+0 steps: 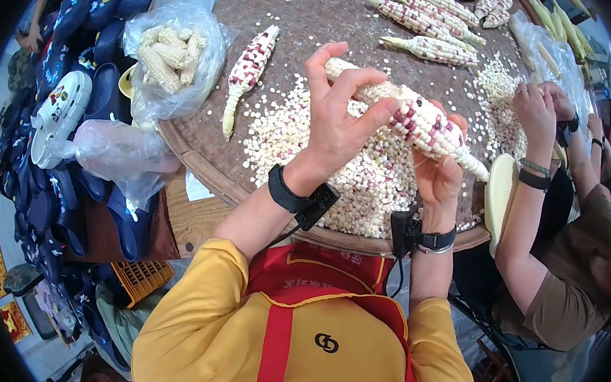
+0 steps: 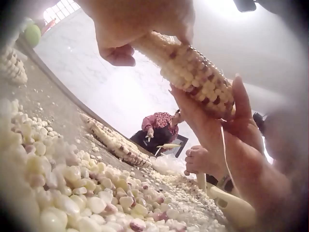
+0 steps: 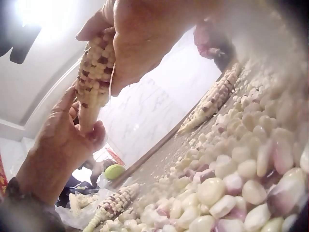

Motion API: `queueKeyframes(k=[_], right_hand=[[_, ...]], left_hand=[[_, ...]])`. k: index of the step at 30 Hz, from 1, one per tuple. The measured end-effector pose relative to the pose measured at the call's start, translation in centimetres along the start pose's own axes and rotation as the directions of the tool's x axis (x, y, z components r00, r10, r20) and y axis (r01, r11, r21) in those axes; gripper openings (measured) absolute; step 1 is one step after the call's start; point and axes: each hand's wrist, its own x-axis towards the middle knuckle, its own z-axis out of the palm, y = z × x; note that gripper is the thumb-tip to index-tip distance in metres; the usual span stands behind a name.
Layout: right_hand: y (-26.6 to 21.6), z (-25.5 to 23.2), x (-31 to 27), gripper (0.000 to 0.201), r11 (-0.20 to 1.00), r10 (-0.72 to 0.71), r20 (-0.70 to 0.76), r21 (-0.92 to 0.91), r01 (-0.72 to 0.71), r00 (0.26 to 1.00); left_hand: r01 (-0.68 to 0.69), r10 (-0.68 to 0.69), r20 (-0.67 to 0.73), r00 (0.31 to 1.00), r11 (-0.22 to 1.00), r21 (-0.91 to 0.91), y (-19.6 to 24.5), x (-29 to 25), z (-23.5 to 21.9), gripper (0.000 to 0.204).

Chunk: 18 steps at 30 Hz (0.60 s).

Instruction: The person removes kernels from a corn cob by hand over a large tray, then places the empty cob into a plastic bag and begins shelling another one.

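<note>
An ear of corn [image 1: 429, 129] with white and purple kernels is held between both hands above a loose heap of kernels [image 1: 349, 187]. Part of it, toward the upper left, is a bare pale cob. My left hand [image 1: 344, 111] grips that stripped part, its thumb against the edge of the remaining kernels. Around the kernel-covered part curl the fingers of my right hand [image 1: 439, 176], partly hidden behind the ear. The left wrist view shows the ear [image 2: 200, 79] slanting down from the left hand [image 2: 140, 24] into the right hand [image 2: 222, 130].
A whole ear [image 1: 251, 64] lies left on the round woven tray [image 1: 200, 165]; several more ears [image 1: 431, 50] lie at the far side. A plastic bag of bare cobs [image 1: 169, 58] sits at the left edge. Another person's hands [image 1: 538, 109] work at the right, near a pale yellow container [image 1: 500, 199].
</note>
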Motion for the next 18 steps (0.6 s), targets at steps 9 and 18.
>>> queueKeyframes(k=[9, 18], right_hand=[[-0.49, -0.11, -0.04, 0.058, 0.996, 0.042, 0.017, -0.083, -0.041, 0.999], [-0.26, 0.56, 0.04, 0.057, 0.999, 0.036, 0.078, -0.030, -0.033, 0.996]], left_hand=[[0.031, -0.029, 0.055, 0.998, 0.999, -0.018, 0.32, 0.27, -0.70, 0.024], [0.015, -0.017, 0.026, 1.000, 0.999, 0.048, -0.07, -0.02, -0.23, 0.023]])
